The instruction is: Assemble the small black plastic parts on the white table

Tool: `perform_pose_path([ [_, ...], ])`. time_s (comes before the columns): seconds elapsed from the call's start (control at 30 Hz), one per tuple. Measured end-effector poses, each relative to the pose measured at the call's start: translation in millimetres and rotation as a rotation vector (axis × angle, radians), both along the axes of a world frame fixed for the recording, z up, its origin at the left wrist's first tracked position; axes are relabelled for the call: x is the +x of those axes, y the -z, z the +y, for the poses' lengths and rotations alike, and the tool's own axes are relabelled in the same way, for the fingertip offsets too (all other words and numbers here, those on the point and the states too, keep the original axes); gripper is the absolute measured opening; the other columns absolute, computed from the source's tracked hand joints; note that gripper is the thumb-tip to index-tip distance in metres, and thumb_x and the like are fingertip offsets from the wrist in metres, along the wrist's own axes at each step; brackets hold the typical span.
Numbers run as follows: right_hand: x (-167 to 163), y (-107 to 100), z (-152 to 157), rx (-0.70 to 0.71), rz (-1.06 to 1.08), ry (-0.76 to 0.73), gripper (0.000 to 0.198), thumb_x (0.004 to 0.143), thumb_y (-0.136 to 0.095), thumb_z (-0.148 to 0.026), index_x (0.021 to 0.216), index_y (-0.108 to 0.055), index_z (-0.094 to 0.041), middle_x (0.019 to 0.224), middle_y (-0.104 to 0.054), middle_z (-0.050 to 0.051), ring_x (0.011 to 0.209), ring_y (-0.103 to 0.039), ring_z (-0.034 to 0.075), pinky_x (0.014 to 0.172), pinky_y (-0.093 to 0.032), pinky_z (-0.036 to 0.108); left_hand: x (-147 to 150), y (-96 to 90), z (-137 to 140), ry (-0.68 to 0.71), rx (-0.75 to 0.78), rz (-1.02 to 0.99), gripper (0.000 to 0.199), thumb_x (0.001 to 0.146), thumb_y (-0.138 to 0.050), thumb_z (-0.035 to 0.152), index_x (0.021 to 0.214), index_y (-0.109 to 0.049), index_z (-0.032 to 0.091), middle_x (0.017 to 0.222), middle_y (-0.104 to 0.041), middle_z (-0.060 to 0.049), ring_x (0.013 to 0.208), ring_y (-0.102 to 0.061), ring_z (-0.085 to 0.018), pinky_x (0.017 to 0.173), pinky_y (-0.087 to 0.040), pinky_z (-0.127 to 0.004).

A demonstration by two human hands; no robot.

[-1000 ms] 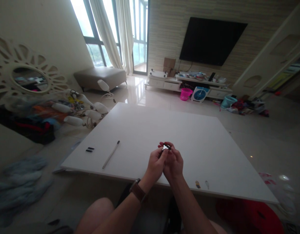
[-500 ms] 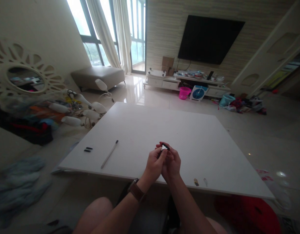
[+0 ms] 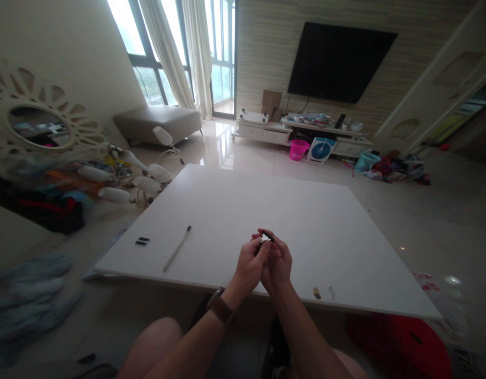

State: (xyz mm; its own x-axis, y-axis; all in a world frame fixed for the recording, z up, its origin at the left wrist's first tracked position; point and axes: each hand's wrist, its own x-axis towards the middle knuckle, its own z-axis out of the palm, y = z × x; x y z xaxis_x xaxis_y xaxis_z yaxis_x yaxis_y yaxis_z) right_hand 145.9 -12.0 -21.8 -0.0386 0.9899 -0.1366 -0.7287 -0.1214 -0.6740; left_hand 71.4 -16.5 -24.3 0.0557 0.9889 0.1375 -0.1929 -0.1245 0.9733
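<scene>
Over the front part of the white tabletop point(image 3: 227, 205), my left hand point(image 3: 248, 263) and my right hand point(image 3: 280, 263) are together, both closed around one small black-and-silver object point(image 3: 266, 238). Its shiny silver part faces up between the thumbs, and a black part shows behind it. My fingers cover the rest, so its exact kind is unclear. To the left lies a thin pale rod point(image 3: 177, 248) with a black tip. Farther left are two short black pieces point(image 3: 141, 241). Near the front edge at right lie a small yellowish-and-black piece point(image 3: 316, 292) and a small clear piece point(image 3: 331, 292).
A lamp with several white shades point(image 3: 146, 184) stands against the table's left side. Under the front right corner is a red round object point(image 3: 400, 345). Farther off are a grey bench point(image 3: 159, 123), a pink basket point(image 3: 298, 150) and a low TV cabinet point(image 3: 262, 134).
The view has shifted very slightly. Both hands keep the same grip on the small object, and the pieces on the table have not moved.
</scene>
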Motion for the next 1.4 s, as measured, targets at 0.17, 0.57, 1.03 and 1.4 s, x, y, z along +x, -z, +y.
perform_pose_path([
  [0.17,-0.8,-1.4,-0.2,-0.004,0.011,0.011,0.029,0.078,-0.061,-0.045,0.091,-0.074,-0.022,0.089,-0.075,0.006,0.083,-0.069,0.023,0.079,-0.053,0.036,-0.6,-0.8,0.2,0.004,0.012,-0.012,0.047,0.091,-0.058,0.057,0.070,-0.057,0.015,0.054,-0.044,0.003,0.050,-0.036,-0.009,0.049,-0.029,-0.022],
  [0.57,-0.7,-0.2,0.3,-0.018,-0.005,0.004,0.031,0.077,-0.063,-0.047,0.093,-0.074,-0.022,0.086,-0.076,0.006,0.082,-0.069,0.024,0.076,-0.054,0.036,0.0,-1.4,-0.5,-0.014,0.018,0.005,0.048,0.091,-0.057,0.058,0.069,-0.057,0.015,0.055,-0.045,0.002,0.051,-0.037,-0.010,0.049,-0.030,-0.023],
  [1.03,-1.4,0.9,0.6,-0.038,0.049,0.014,0.027,0.078,-0.064,-0.044,0.091,-0.076,-0.023,0.085,-0.075,0.005,0.078,-0.069,0.021,0.074,-0.054,0.033,0.8,-1.0,0.2,-0.013,0.035,-0.007,0.047,0.093,-0.057,0.054,0.066,-0.051,0.016,0.056,-0.045,0.002,0.052,-0.037,-0.009,0.051,-0.030,-0.023],
  [1.4,-2.3,-2.2,0.3,-0.064,0.104,0.021,0.028,0.073,-0.069,-0.041,0.089,-0.077,-0.020,0.083,-0.075,0.005,0.074,-0.067,0.018,0.071,-0.052,0.028,0.7,-2.6,0.1,-0.007,0.034,-0.038,0.048,0.091,-0.059,0.057,0.067,-0.051,0.015,0.056,-0.045,0.003,0.051,-0.036,-0.009,0.049,-0.028,-0.022],
])
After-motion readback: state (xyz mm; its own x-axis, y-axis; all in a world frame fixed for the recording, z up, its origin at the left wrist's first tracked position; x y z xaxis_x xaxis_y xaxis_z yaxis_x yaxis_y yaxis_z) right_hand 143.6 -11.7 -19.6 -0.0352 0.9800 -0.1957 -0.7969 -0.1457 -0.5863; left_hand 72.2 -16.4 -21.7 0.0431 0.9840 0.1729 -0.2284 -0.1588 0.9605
